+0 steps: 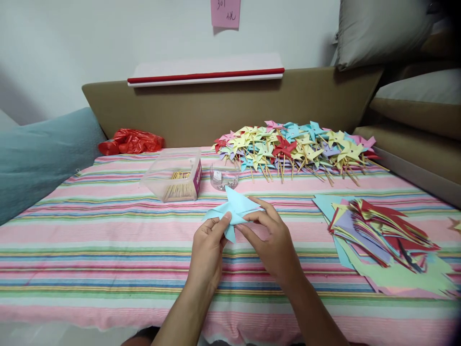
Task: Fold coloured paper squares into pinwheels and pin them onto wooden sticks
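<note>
A light blue paper pinwheel (235, 207), partly folded, is held just above the striped cloth (108, 240) in the middle of the view. My left hand (208, 247) pinches its lower left flap between thumb and fingers. My right hand (274, 238) pinches its right side, fingers curled around the paper's centre. No stick is visible on this pinwheel.
A clear plastic box of wooden sticks (175, 180) and a small clear cup (223, 177) stand beyond my hands. A heap of finished coloured pinwheels (295, 146) lies at the back right. A stack of cut coloured paper (382, 235) lies to the right. A red bag (131, 141) sits far left.
</note>
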`<state>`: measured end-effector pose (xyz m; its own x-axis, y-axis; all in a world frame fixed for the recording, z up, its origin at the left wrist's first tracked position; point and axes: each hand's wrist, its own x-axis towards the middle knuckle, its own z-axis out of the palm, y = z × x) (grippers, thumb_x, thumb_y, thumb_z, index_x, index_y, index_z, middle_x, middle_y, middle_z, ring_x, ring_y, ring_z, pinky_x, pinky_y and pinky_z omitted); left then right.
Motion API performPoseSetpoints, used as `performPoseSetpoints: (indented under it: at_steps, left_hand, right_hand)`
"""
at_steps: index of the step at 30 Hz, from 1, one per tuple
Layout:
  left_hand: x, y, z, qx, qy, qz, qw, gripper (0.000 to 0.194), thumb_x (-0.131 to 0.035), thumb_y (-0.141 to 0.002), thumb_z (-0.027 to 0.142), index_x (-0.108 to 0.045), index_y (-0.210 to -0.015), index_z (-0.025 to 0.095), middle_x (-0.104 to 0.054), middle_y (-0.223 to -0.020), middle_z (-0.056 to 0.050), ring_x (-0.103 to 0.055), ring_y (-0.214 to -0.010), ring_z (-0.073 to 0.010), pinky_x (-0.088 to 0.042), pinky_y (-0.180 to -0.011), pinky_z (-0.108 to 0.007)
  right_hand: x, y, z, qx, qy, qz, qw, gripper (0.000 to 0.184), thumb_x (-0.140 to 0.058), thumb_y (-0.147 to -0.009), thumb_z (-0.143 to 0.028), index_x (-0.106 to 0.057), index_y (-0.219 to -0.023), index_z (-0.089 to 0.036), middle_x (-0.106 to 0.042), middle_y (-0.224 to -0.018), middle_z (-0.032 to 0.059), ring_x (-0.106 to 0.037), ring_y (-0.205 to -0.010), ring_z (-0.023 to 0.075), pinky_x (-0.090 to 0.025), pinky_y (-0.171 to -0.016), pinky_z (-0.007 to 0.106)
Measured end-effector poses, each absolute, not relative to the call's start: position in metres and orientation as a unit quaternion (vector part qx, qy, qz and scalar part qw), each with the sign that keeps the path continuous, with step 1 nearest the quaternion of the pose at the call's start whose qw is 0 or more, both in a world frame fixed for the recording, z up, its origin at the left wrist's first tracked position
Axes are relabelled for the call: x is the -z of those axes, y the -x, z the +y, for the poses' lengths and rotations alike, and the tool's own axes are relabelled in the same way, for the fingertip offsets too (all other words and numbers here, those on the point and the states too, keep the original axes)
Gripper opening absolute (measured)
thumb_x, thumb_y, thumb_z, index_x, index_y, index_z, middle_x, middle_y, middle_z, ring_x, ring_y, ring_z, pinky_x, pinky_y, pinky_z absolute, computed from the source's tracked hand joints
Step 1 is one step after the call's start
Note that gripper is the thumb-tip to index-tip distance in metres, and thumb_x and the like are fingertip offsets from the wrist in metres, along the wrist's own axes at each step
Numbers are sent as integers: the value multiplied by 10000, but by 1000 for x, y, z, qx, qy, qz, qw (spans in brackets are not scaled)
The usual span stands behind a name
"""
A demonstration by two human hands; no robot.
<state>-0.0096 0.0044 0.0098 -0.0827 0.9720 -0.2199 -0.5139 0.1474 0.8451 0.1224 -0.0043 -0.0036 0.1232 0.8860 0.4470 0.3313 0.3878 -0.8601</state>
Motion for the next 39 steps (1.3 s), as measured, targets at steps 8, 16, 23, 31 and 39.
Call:
performPoseSetpoints:
  at_steps: [8, 16, 23, 31, 39]
  left_hand:
    - [-11, 8, 3, -590, -299, 441, 607, 296, -899, -635, 337, -705, -725, 131, -607, -641, 14, -527, -587, -89, -457, -569, -198]
    - [-12, 8, 4, -584, -295, 437, 618, 306, -922, -594, 328, -719, -717, 135, -655, -667, 1, -565, -597, -93, -458, -582, -197]
    - [-12, 12, 4, -556, -394, 464, 566, 305, -860, -695, 387, -671, -705, 148, -635, -689, -2, -559, -649, -112, -444, -634, -217]
    - [-18, 19, -1, -463, -520, 499, 516, 424, -780, -765, 481, -516, -642, 173, -414, -633, 35, -354, -579, -94, -262, -535, -234]
    - [-25, 28, 2, -399, -561, 501, 524, 517, -765, -752, 515, -375, -608, 208, -274, -600, 66, -236, -553, -87, -188, -508, -246]
  right_hand:
    - [2, -126, -4, -224, 492, -638, 548, 49, -743, -830, -265, -704, -855, -250, -529, -1406, 109, -516, -1326, 295, -429, -1067, 465]
    - [0, -130, -4, -204, 481, -661, 539, 61, -733, -846, -307, -714, -817, -256, -498, -1461, 91, -552, -1274, 309, -448, -1036, 485]
    - [-5, -137, -3, -361, 482, -472, 644, 483, -724, -828, -425, -534, -1251, -288, -552, -1420, 110, -666, -1064, 243, -525, -959, 452]
    - [-9, -150, -5, -458, 452, -573, 507, 181, -676, -857, -346, -765, -986, -255, -682, -1177, 57, -627, -1126, 249, -523, -940, 373]
    - [-7, -149, -4, -475, 452, -575, 488, 135, -703, -841, -319, -789, -904, -236, -652, -1235, 70, -616, -1160, 249, -525, -934, 326]
